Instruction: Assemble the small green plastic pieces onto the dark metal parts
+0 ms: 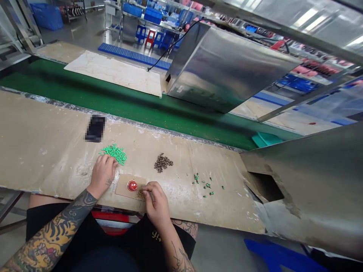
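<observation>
Left hand (103, 175) resting against green bead pile (115, 154), right hand (155, 202) pinching something tiny over brown bits (140, 193) on card pad (123, 187) beside red cap (132, 185); few green pieces (205, 185) sitting apart, green pile mostly untouched.

There is room to the left along the cardboard-covered bench (42, 151) past the green beads (115, 153), up to a blurred dark block, perhaps a phone (95, 128), while the steel housing (306, 196) walls off the right end.

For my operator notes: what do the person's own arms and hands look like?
The left hand and right hand are bare, ungloved. The left forearm bears a large yellow-and-black tattoo, the right forearm thin dark line tattoos. Black clothing shows yellow lettering.
</observation>
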The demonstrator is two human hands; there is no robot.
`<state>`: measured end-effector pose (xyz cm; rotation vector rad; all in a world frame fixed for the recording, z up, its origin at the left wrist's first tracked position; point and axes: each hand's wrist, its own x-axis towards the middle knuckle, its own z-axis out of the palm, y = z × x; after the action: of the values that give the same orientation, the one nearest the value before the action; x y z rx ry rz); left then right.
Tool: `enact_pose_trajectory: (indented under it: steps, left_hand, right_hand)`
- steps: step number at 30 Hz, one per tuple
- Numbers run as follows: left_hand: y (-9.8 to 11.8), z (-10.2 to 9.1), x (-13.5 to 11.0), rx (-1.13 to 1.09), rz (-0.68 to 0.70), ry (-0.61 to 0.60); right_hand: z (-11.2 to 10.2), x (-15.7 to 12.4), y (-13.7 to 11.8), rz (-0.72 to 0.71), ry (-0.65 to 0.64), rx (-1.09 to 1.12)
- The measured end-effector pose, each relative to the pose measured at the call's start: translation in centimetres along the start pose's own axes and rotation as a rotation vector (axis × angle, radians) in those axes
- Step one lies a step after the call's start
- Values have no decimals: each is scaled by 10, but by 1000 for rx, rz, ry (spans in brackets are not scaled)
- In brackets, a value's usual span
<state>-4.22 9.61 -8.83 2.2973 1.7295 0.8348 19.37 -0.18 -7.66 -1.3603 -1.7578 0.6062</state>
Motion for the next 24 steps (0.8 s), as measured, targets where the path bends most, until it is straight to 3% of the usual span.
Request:
enact_pose_trajectory:
  steps: [7, 12, 24]
  left_hand:
    - [-3, -2, -5, -245, -27, 110]
    - [-3, -4, -4, -328, -56, 175]
    - [1, -11, -1, -376, -13, 138]
  right_hand:
    - [-1, 11, -14, -41, -177, -96]
    - [0, 15, -15, -30, -208, -183]
    - [2, 15, -14, -39, -231, -267]
